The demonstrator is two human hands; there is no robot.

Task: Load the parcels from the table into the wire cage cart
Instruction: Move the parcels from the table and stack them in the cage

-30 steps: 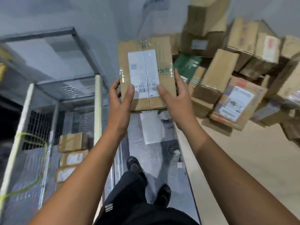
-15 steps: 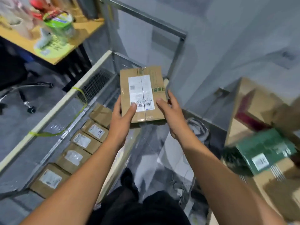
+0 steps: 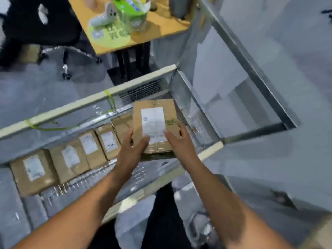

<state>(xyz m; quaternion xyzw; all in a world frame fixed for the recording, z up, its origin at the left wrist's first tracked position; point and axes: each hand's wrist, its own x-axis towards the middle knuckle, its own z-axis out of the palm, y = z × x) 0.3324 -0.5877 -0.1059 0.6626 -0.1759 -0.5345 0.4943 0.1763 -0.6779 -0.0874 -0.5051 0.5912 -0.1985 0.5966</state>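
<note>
1. Head view (the only one): both hands had the parcel point(image 3: 154, 126) squeezed between them, label side up. The left hand point(image 3: 132, 150) gripped its left edge with the thumb laid over the top by the label. The right hand point(image 3: 179, 141) did the same on the right edge.
2. The parcel stuck out past the fingertips, over the right end of the wire cage cart point(image 3: 71, 106). As far as I could tell it wasn't set down yet.
3. Down and to the left of the left hand, a row of parcels point(image 3: 71, 159) sat side by side along the cart's far wall, labels facing up. The last one in the row was just beyond the left thumb, partly hidden by the held parcel.
4. My read: this was the lowering bit. The free spot looked to be straight below the hands, between the row's end and the cart's end mesh, though the parcel itself hid it.
5. To do it well I'd keep it level and bring it down snug against that last parcel. Pull the right fingers out early so the mesh doesn't pinch them, and leave the label up like the rest.
</note>
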